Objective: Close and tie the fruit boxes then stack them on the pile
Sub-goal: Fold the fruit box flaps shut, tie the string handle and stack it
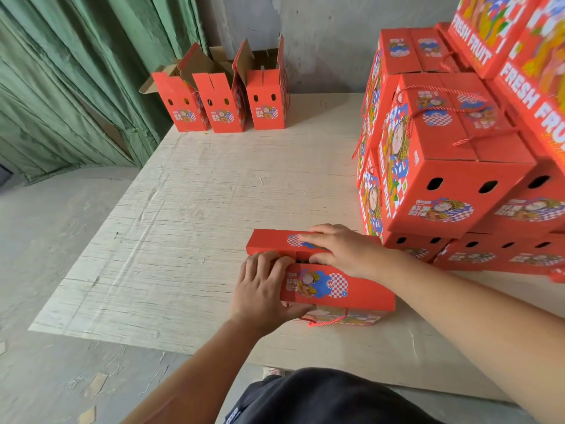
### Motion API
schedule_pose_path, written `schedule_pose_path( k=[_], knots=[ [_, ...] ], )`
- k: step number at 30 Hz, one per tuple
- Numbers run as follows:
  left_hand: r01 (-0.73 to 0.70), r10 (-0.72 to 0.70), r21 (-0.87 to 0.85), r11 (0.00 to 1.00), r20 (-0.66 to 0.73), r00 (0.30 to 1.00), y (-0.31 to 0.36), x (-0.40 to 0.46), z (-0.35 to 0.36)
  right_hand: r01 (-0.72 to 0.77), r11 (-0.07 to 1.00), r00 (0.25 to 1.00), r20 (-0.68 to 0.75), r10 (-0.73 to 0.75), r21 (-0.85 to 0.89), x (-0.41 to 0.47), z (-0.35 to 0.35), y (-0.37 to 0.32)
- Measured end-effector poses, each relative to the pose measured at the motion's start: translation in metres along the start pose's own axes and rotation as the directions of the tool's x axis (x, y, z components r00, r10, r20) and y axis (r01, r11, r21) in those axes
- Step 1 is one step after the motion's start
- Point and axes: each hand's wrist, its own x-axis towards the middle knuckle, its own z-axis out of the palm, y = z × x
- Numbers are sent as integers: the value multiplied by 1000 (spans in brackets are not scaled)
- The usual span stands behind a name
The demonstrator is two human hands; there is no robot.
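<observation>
While the fruit box (336,289) sat near us, left of the pile (452,166), our left hand (263,289) gripped its near flap and our right hand (342,246) pressed flat; flaps should meet squarely before tying the cord (327,322).

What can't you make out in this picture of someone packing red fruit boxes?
All in the head view:
- What is inside the box: its flaps, the left hand and the right hand cover the opening.
- How far the pile extends: the right and top edges cut it off.
- Contents of the three open boxes: too far away, walls hide them.
</observation>
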Motion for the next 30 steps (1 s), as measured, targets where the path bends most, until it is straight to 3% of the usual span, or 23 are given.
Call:
schedule_pose_path(
  k=[3, 6, 8, 11, 14, 16, 18, 21, 25, 30],
  knots=[
    [22, -25, 45, 999, 71, 997, 1, 3, -1, -6, 999, 999, -44, 4, -36, -4, 6, 10],
    [45, -49, 26, 999, 159, 986, 3, 6, -4, 7, 963, 997, -68, -26, -269, -13, 24, 18],
    [29, -50, 75, 997, 296, 954, 1, 12, -7, 2, 929, 994, -101, -42, -369, -16, 33, 20],
    [20, -92, 156, 988, 467, 879, 2, 21, -8, 1, 935, 992, -115, -44, -355, -13, 38, 22],
    [30, -116, 167, 985, 536, 836, 0, 30, -11, 31, 947, 996, -72, -57, -318, -12, 37, 27],
    [40, -105, 141, 989, 496, 862, -6, 39, -16, 14, 962, 999, -47, -27, -271, -18, 33, 35],
    [49, -96, 129, 990, 386, 917, -12, 50, -17, -118, 966, 989, -117, 93, -229, -29, 31, 46],
    [111, -153, 120, 987, 430, 890, -17, 55, -4, -298, 936, 948, -173, 267, -186, -43, 41, 52],
    [116, -153, 106, 988, 463, 873, -21, 58, 6, -319, 906, 939, -220, 264, -277, -39, 46, 47],
    [320, -287, -81, 944, 279, 916, -31, 68, 2, -357, 887, 899, -367, 241, -292, -42, 35, 50]
  ],
)
